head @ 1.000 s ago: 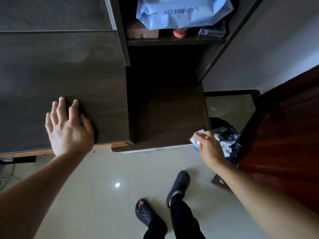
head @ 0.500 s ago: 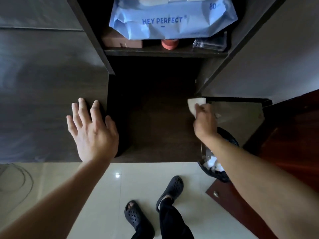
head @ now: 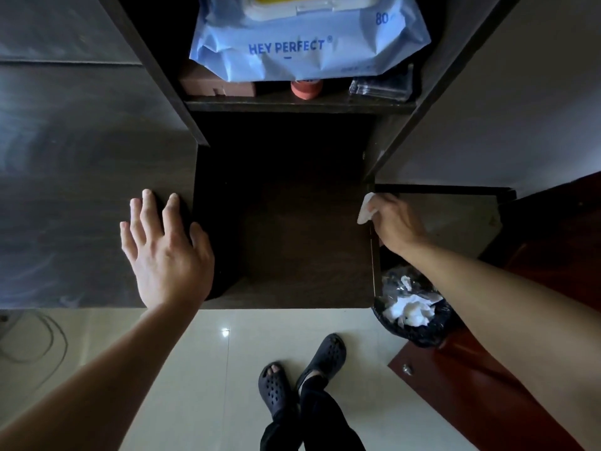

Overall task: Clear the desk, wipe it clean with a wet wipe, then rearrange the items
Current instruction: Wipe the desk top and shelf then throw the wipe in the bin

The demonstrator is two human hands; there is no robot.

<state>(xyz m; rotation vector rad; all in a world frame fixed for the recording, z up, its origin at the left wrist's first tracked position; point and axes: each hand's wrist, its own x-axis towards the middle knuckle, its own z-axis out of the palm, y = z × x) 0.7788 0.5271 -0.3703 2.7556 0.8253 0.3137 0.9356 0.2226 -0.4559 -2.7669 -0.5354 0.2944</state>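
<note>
Two hands over dark bench (head: 292, 255). Left hand (head: 162, 252) flat, fingers straight, pressing bench top near its front edge. Right hand (head: 395, 222) pinches white wet wipe (head: 367, 208) against bench's right edge, above black bin (head: 419, 330) holding crumpled tissues. Blue wipes pack (head: 305, 43) on shelf (head: 299, 104) behind.

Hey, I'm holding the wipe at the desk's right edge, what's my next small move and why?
Probably drag the right hand with its wet wipe toward you along the right edge of the desk. The wipe sits near that edge's far end, the left hand lies flat on the desk, and the bin of crumpled wipes stands below the near corner.
</note>
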